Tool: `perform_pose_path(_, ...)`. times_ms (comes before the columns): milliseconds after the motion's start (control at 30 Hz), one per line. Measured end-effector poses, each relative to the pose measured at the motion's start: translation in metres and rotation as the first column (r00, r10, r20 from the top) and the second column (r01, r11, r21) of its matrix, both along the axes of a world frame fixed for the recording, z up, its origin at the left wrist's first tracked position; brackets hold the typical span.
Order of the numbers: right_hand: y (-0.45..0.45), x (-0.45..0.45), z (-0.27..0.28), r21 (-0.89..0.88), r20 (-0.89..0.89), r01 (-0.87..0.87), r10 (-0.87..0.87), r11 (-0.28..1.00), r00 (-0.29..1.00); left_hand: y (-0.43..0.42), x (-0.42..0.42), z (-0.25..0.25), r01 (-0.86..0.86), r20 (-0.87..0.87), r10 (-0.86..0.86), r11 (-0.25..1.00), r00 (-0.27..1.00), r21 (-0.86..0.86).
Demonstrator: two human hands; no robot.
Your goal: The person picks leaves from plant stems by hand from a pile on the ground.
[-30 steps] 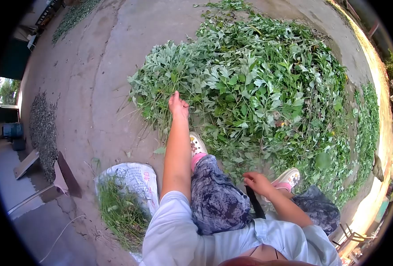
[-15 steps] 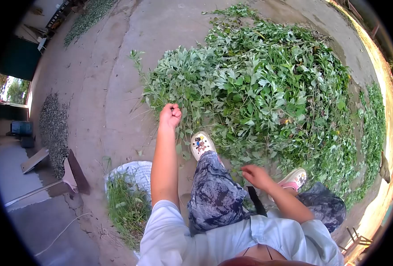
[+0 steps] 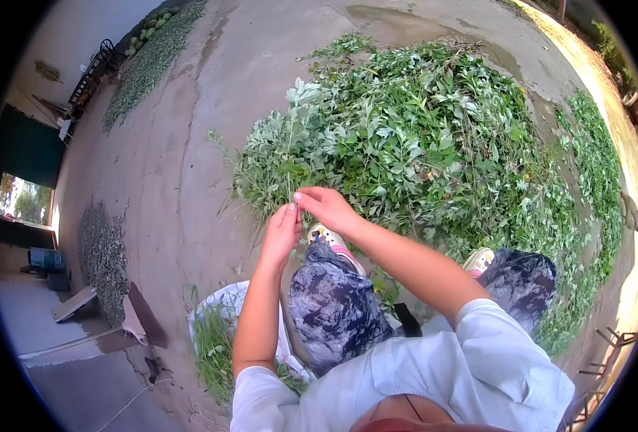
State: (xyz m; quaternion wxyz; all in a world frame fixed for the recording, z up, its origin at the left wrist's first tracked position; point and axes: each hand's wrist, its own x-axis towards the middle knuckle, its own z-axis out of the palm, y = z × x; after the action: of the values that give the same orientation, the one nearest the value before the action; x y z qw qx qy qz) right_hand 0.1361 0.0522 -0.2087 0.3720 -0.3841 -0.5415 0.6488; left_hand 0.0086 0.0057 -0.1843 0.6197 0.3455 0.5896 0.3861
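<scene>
My left hand [image 3: 281,234] is closed in a pinch at the lower end of a leafy green plant stem [image 3: 294,147]. The stem stands up in front of the pile, with pale leaves at its top. My right hand [image 3: 326,209] meets the left one, its thumb and fingertips pinched on the same stem just above. Behind both hands spreads a large heap of cut leafy plants [image 3: 420,137]. Below them are my feet in decorated clogs [image 3: 322,236].
A white sack [image 3: 236,295] by my left leg carries thin green stalks [image 3: 214,353]. To the left lie a long-handled dustpan [image 3: 133,317] and a patch of drying leaves [image 3: 103,248]. More leaves [image 3: 153,65] and melons [image 3: 149,29] lie along the wall.
My right hand has come up and across from beside my knee to join the left hand. A plant stem now rises from the fingers, and the left hand has lowered slightly.
</scene>
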Motion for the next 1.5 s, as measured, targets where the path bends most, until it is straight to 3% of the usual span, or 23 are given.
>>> perform_pose_path(67, 0.001, -0.007, 0.018, 0.102, 0.119, 0.104, -0.116, 0.989, 0.986, -0.013, 0.010, -0.001, 0.057, -0.062, -0.053, 0.996, 0.997, 0.066)
perform_pose_path(133, -0.005, -0.013, 0.034, 0.126, 0.043, 0.251, -0.259, 0.960, 0.965, -0.024, 0.006, -0.005, 0.085, -0.299, 0.018, 0.940, 0.954, 0.329)
perform_pose_path(233, -0.007, -0.019, 0.040, 0.345, 0.127, 0.420, -0.485, 0.839, 0.865, -0.050, 0.006, 0.025, 0.059, -0.309, 0.010, 0.975, 0.951, 0.216)
perform_pose_path(333, 0.020, -0.015, 0.048, 0.478, 0.247, 0.390, -0.546, 0.787, 0.800, -0.086, -0.014, 0.015, -0.068, -0.439, 0.201, 0.951, 0.875, 0.301)
perform_pose_path(367, 0.033, -0.015, 0.049, 0.455, 0.389, 0.259, -0.452, 0.852, 0.803, -0.102, -0.035, 0.002, -0.100, -0.503, 0.273, 0.934, 0.820, 0.344)
perform_pose_path(433, 0.055, -0.012, 0.039, 0.402, 0.524, 0.145, -0.357, 0.904, 0.773, -0.143, -0.089, -0.048, -0.097, -0.783, 0.430, 0.895, 0.449, 0.436)
perform_pose_path(500, 0.073, -0.004, 0.016, 0.352, 0.586, -0.029, -0.197, 0.935, 0.786, -0.196, -0.116, -0.067, -0.106, -0.939, 0.341, 0.936, 0.044, 0.335)
perform_pose_path(533, 0.078, 0.009, 0.000, 0.351, 0.586, -0.016, -0.207, 0.936, 0.784, -0.239, -0.170, -0.114, -0.197, -0.993, 0.118, 0.973, -0.005, 0.117)
perform_pose_path(600, 0.074, 0.047, -0.026, 0.347, 0.564, -0.126, -0.100, 0.929, 0.820, -0.312, -0.211, -0.145, -0.535, -0.947, -0.314, 0.790, 0.067, -0.300)
perform_pose_path(633, 0.059, 0.075, -0.027, 0.295, 0.630, -0.024, -0.175, 0.955, 0.757, -0.341, -0.210, -0.142, -0.565, -0.846, -0.500, 0.651, 0.184, -0.507)
perform_pose_path(733, 0.037, 0.154, -0.092, 0.587, 0.601, 0.295, -0.650, 0.754, 0.464, -0.358, -0.243, -0.158, -0.564, -0.746, -0.620, 0.534, 0.245, -0.629)
perform_pose_path(800, 0.031, 0.208, -0.113, 0.608, 0.655, 0.352, -0.700, 0.712, 0.286, -0.359, -0.261, -0.168, -0.558, -0.625, -0.717, 0.395, 0.309, -0.729)
perform_pose_path(833, 0.030, 0.229, -0.128, 0.752, 0.567, 0.302, -0.808, 0.586, 0.158, -0.364, -0.263, -0.173, -0.553, -0.559, -0.755, 0.318, 0.343, -0.770)
perform_pose_path(933, 0.034, 0.265, -0.139, 0.730, 0.683, 0.097, -0.728, 0.677, -0.058, -0.247, -0.232, -0.120, -0.282, -0.885, -0.462, 0.842, 0.059, -0.459)
perform_pose_path(967, 0.043, 0.274, -0.132, 0.730, 0.682, 0.103, -0.730, 0.675, -0.051, -0.200, -0.214, -0.106, -0.288, -0.958, -0.281, 0.915, 0.048, -0.283)
perform_pose_path(1033, 0.059, 0.290, -0.112, 0.176, 0.980, -0.034, -0.173, 0.984, 0.097, -0.112, -0.139, -0.040, 0.059, -0.965, 0.105, 0.991, 0.241, 0.122)
perform_pose_path(1067, 0.060, 0.290, -0.105, 0.179, 0.979, -0.036, -0.174, 0.983, 0.103, -0.078, -0.102, -0.013, 0.133, -0.903, 0.197, 0.955, 0.381, 0.264)
perform_pose_path(1100, 0.061, 0.290, -0.098, 0.418, 0.847, 0.051, -0.409, 0.907, 0.339, -0.055, -0.038, 0.032, 0.178, -0.818, 0.218, 0.916, 0.532, 0.360)
perform_pose_path(1133, 0.062, 0.288, -0.086, 0.601, 0.605, 0.189, -0.596, 0.777, 0.528, -0.039, -0.001, 0.057, 0.229, -0.737, 0.117, 0.908, 0.666, 0.352)
perform_pose_path(1267, 0.052, 0.269, 0.005, 0.464, 0.266, 0.291, -0.445, 0.836, 0.855, -0.012, 0.130, 0.112, 0.481, -0.306, -0.388, 0.805, 0.869, 0.347)
perform_pose_path(1333, 0.046, 0.255, 0.025, 0.515, 0.172, 0.273, -0.410, 0.812, 0.896, -0.001, 0.168, 0.112, 0.405, -0.231, -0.343, 0.851, 0.910, 0.333)
perform_pose_path(1467, 0.014, 0.235, 0.070, 0.690, 0.260, 0.111, -0.387, 0.715, 0.885, 0.027, 0.186, 0.090, 0.112, 0.009, -0.123, 0.932, 0.992, 0.346)
perform_pose_path(1500, 0.008, 0.232, 0.074, 0.715, 0.269, 0.076, -0.374, 0.695, 0.888, 0.029, 0.187, 0.090, -0.028, 0.177, -0.048, 0.914, 0.983, 0.404)
